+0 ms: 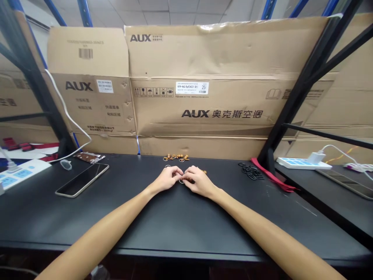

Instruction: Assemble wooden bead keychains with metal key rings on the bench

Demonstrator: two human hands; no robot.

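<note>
My left hand [167, 179] and my right hand [198, 180] meet at the middle of the black table [175, 221], fingers curled and pinched together. Between their fingertips sits a small metal ring [181, 180] with a brass-coloured piece; which hand carries which part is too small to make out. A second thin ring [167, 167] lies just behind my left hand. Behind both hands, near the cardboard, lies a small cluster of brass-coloured fittings with rings [176, 157].
A smartphone [82, 179] lies face up at the left, with a plastic packet [89, 157] behind it. Black rubber rings [251, 171] are heaped at the right beside a red strap [272, 177]. Large AUX cardboard boxes [204, 85] wall the back. Power strips [303, 163] sit on both sides.
</note>
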